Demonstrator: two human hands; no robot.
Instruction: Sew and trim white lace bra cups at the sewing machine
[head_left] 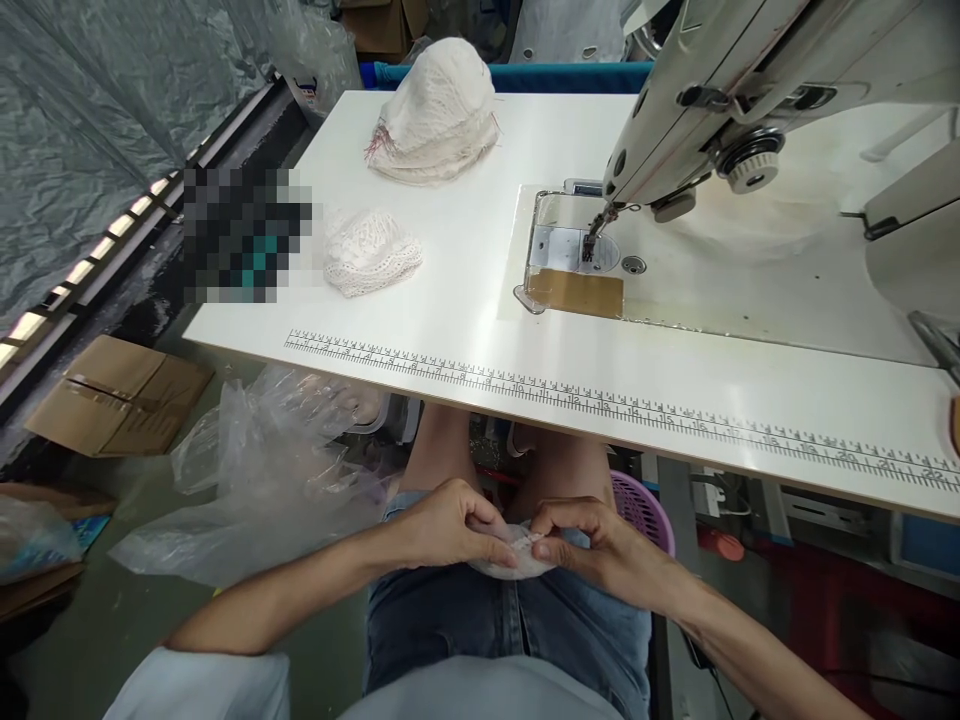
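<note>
Both my hands are low over my lap, below the table's front edge. My left hand [450, 525] and my right hand [581, 535] pinch a small white lace piece [517, 560] between them, fingers closed on its top edge. A small white lace piece [371, 252] lies on the white sewing table [465, 330]. Farther back sits a bigger stack of white lace pieces [439, 112]. The sewing machine [750, 90] stands at the right, its needle [589, 245] over the metal plate.
A printed ruler [600, 405] runs along the table's front edge. A crumpled clear plastic bag [255, 470] hangs at my left knee. A cardboard box [120, 395] lies on the floor at left. A purple basket [641, 505] sits under the table.
</note>
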